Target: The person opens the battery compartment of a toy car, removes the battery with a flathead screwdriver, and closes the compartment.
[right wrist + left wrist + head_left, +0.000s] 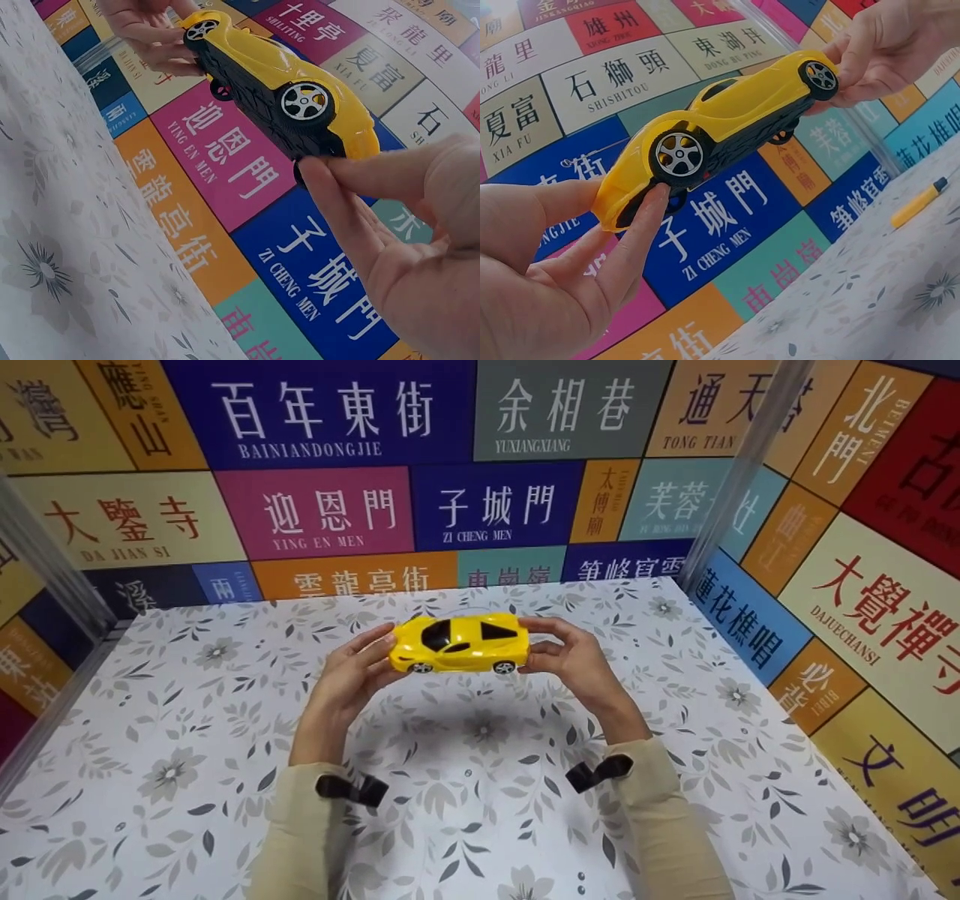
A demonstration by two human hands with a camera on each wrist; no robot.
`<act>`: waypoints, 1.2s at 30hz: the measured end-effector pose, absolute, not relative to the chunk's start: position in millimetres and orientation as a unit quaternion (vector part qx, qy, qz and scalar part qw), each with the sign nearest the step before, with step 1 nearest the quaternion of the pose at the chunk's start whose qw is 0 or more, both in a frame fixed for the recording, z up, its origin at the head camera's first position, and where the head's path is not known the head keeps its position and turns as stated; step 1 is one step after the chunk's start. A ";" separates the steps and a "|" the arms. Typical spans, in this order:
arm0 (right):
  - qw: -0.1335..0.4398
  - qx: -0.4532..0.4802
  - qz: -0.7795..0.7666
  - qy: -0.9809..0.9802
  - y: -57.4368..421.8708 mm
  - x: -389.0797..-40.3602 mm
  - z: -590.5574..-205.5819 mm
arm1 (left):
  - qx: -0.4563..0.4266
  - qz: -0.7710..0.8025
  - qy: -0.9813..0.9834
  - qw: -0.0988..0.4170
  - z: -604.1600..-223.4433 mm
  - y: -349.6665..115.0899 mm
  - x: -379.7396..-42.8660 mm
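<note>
A yellow toy car (461,643) with black windows and silver-spoked wheels is held up above the table, roughly level in the head view. My left hand (352,671) pinches its front end between thumb and fingers. At the rear end, my right hand (574,660) grips it the same way. In the left wrist view, the car's black underside (742,146) shows between the wheels, and the left fingertips touch close to one wheel. The right wrist view has the car (270,64) slanting from the left hand (154,34) down to the right hand (405,225).
A white tabletop (480,810) with grey flowers and leaves lies below. Panels with coloured lettered blocks (322,412) stand at the back and sides. In the left wrist view, a yellow stick-like thing with a black end (920,204) lies on the table; its kind is unclear.
</note>
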State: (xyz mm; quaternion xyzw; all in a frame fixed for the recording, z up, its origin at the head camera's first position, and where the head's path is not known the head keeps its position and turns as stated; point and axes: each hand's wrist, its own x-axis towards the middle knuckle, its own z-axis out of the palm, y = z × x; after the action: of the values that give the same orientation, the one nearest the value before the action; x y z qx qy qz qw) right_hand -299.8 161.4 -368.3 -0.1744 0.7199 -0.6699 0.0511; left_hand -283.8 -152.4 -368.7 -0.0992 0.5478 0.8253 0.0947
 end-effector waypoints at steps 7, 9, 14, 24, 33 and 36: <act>0.029 -0.166 -0.656 0.735 159.0 -299.0 -369.0 | -0.105 0.822 0.552 0.092 -368.9 -151.8 -283.1; 0.021 -0.165 -0.650 0.742 159.7 -298.2 -369.1 | -0.104 0.818 0.559 0.089 -369.3 -150.6 -283.8; -0.010 -0.162 -0.628 0.761 161.0 -297.8 -369.4 | -0.065 0.818 0.565 0.083 -370.6 -150.3 -282.0; -0.043 -0.134 -0.620 0.772 162.1 -302.0 -370.7 | 0.003 0.815 0.573 0.086 -372.2 -149.1 -279.1; -0.064 -0.092 -0.615 0.781 164.9 -301.3 -369.1 | 0.049 0.770 0.630 0.091 -374.1 -146.8 -276.7; -0.067 -0.085 -0.615 0.781 164.5 -301.3 -368.8 | 0.051 0.760 0.642 0.089 -376.3 -147.1 -277.5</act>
State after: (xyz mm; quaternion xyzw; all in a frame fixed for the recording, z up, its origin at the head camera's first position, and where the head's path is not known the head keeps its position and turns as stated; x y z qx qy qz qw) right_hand -301.3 164.5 -368.8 -0.0852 0.7809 -0.6152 -0.0667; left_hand -277.5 -147.1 -376.3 0.0508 0.6420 0.7598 0.0889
